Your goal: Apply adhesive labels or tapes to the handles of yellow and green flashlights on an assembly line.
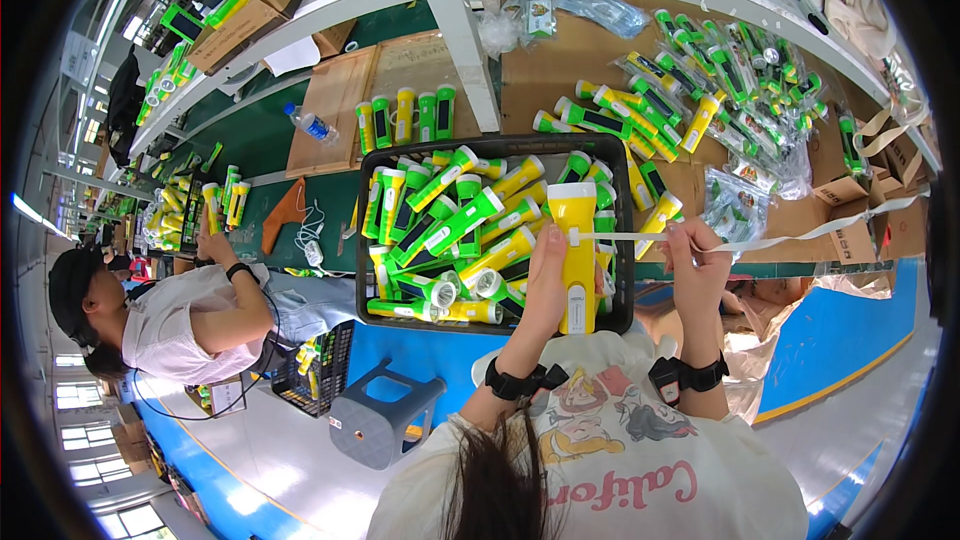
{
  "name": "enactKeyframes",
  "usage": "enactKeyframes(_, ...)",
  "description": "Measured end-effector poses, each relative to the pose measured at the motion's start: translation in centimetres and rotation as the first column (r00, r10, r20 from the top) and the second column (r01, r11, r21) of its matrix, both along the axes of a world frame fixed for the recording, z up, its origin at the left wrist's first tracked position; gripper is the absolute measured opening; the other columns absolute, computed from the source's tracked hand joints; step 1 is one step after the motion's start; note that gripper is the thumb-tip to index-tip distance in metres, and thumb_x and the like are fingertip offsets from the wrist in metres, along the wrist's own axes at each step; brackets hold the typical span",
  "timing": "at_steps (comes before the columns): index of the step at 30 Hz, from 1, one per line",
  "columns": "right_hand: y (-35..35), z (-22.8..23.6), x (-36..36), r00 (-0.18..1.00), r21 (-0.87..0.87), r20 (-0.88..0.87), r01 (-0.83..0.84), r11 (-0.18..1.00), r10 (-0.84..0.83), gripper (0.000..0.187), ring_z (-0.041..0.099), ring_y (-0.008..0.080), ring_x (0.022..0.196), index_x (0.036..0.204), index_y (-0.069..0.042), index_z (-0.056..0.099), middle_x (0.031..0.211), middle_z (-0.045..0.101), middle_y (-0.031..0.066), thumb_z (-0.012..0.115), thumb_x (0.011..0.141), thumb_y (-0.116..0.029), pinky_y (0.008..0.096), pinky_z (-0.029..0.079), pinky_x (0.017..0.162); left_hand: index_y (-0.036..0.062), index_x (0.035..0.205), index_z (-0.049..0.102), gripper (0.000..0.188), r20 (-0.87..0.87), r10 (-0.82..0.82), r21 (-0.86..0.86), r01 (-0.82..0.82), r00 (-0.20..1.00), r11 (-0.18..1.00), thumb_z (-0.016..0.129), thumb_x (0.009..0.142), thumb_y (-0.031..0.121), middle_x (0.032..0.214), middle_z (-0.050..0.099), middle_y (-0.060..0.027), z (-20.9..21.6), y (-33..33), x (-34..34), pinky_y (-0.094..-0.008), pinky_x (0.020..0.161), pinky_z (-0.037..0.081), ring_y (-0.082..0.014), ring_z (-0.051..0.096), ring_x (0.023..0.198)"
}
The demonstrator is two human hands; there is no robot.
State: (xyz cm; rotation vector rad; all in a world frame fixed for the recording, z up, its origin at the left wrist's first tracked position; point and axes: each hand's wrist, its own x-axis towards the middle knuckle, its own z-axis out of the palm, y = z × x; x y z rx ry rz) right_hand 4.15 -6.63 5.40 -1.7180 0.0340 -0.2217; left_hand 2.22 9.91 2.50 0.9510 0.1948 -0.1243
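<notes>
Upright in front of me is a yellow flashlight (578,275) with a white head, and my left hand (541,278) is closed round its body. A white strap (795,243) runs from just below its head toward the right. My right hand (697,265) pinches this strap a short way from the flashlight, and the rest of it trails past the hand to the right. Behind the flashlight stands a black crate (627,220) heaped with green and yellow flashlights (455,225).
Bagged flashlights (740,70) pile up at the back right, beside loose ones (620,115). Several stand upright at the back left near a water bottle (312,126). A grey stool (385,410) stands on the floor. A co-worker (190,325) sits at the left.
</notes>
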Motion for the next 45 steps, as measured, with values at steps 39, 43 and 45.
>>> enactKeyframes(39, -7.7, -2.0, 5.7, 0.975, -0.040, -0.214, 0.047, 0.998, -0.054, 0.021, 0.043, 0.0034, 0.051, 0.069, -0.001, 0.052, 0.058, 0.051, -0.0008, 0.055, 0.088, -0.010, 0.0179, 0.034, 0.047, 0.0016, 0.133, 0.024, 0.046, -0.005, -0.334, -0.085, 0.333, 0.942, 0.939, 0.044, 0.093, 0.015, 0.091, 0.055, -0.0091, -2.5, -4.8, 7.1, -0.0252, 0.058, 0.049, -0.0141, 0.059, 0.066)
enactKeyframes(43, -8.8, -1.7, 7.5, 0.972, -0.125, -0.233, -0.037, 0.991, 0.007, 0.021, 0.045, 0.0046, 0.052, 0.068, 0.000, 0.053, 0.058, 0.051, 0.0000, 0.057, 0.086, -0.010, 0.0199, 0.034, 0.047, 0.0017, 0.129, 0.030, 0.042, -0.091, -0.288, 0.074, 0.295, 0.953, 0.953, 0.045, 0.092, 0.014, 0.083, 0.055, -0.0090, -2.7, -5.9, 8.9, -0.0288, 0.055, 0.050, -0.0160, 0.058, 0.059)
enactKeyframes(45, -9.0, -1.4, 8.3, 0.973, -0.192, -0.227, -0.093, 0.977, 0.048, 0.021, 0.046, 0.0058, 0.052, 0.067, 0.000, 0.054, 0.058, 0.051, 0.0010, 0.059, 0.085, -0.010, 0.0212, 0.035, 0.047, -0.0003, 0.130, 0.029, 0.048, -0.113, -0.255, 0.030, 0.259, 0.960, 0.965, 0.050, 0.088, 0.011, 0.093, 0.056, -0.0097, -3.5, -6.4, 9.8, -0.0252, 0.052, 0.048, -0.0137, 0.058, 0.057)
